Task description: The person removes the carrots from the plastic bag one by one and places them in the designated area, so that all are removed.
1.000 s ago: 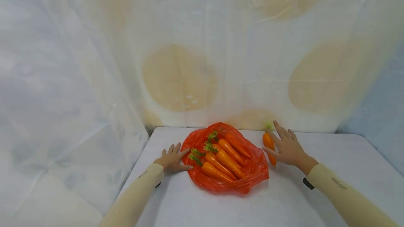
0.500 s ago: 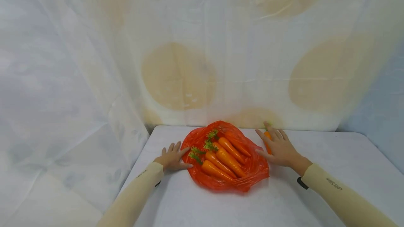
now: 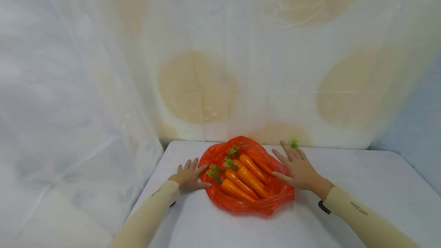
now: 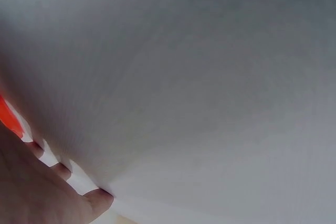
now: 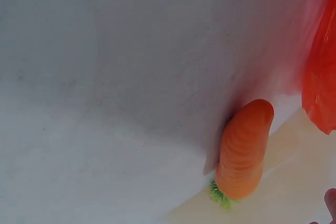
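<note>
A red plastic bag lies spread on the table, with several orange carrots with green tops in it. My left hand rests at the bag's left edge, fingers spread. In the left wrist view that hand lies close to the white surface. My right hand reaches over the bag's right edge with straight, spread fingers. Behind it a loose carrot is mostly hidden in the head view; only its green top shows. The right wrist view has this carrot lying on the table, apart from the bag.
The white table has a rounded far right corner. A pale curtain with tan spots hangs right behind its far edge. More pale sheeting closes off the left side.
My right hand has moved left, from beside the loose carrot to the bag's right edge, and now covers most of that carrot in the head view. The left hand stays in place.
</note>
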Tool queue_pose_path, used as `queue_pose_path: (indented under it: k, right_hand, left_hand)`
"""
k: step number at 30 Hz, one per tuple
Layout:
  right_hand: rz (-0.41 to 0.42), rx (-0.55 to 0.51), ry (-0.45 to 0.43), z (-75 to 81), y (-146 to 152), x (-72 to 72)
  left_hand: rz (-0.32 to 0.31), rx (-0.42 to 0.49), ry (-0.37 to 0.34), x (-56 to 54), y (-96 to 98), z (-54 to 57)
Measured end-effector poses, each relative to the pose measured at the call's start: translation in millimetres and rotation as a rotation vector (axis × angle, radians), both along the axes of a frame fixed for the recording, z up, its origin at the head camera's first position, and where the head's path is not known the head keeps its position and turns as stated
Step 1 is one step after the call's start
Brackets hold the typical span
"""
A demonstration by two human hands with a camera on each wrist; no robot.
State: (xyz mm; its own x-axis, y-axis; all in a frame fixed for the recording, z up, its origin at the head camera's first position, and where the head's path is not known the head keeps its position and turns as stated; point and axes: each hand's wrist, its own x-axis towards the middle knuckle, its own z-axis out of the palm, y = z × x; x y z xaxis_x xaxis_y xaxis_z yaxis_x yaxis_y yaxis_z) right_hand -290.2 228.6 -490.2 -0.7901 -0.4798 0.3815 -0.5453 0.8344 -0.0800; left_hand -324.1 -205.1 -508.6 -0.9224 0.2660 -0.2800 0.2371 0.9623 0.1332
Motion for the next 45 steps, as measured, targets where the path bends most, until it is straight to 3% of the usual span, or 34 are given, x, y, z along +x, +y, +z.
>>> queue_pose_path:
  k: [8,14,24,33,45]
  right_hand:
    - [0.017,0.024,-0.014,4.1,-7,-5.3]
    - [0.049,0.033,-0.013,6.3,-13,-3.6]
    - [0.065,0.06,-0.041,2.6,-24,2.8]
    - [0.089,0.064,-0.055,-5.1,-34,6.2]
    - [0.101,0.089,-0.051,-10.0,-46,7.0]
  left_hand:
    - [0.017,-0.021,0.032,-2.9,-2.4,3.4]
    - [0.021,-0.015,0.012,-1.0,-1.4,9.8]
    - [-0.007,-0.032,0.025,0.1,1.2,8.3]
    - [0.006,-0.022,0.01,4.4,2.8,6.1]
    - [-0.011,-0.039,0.013,0.8,0.3,2.5]
